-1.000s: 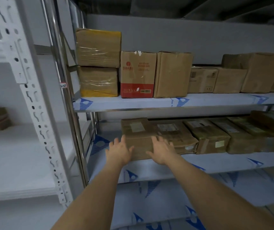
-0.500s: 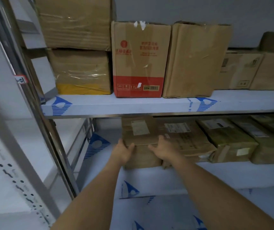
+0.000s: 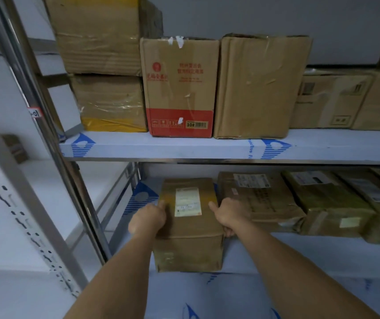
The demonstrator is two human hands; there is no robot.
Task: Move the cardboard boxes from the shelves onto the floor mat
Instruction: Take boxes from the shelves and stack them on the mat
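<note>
Left hand (image 3: 148, 219) & right hand (image 3: 230, 216), arms stretched forward, grip opposite sides of a labelled cardboard box (image 3: 189, 226), thumbs on top. Box sits at the front edge of the lower shelf (image 3: 299, 256), near its left end, w/ more boxes (image 3: 260, 199) just right.

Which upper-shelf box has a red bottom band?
The printed box, second from left: red lettering and red base; its neighbours are plain brown or yellow-taped.
</note>
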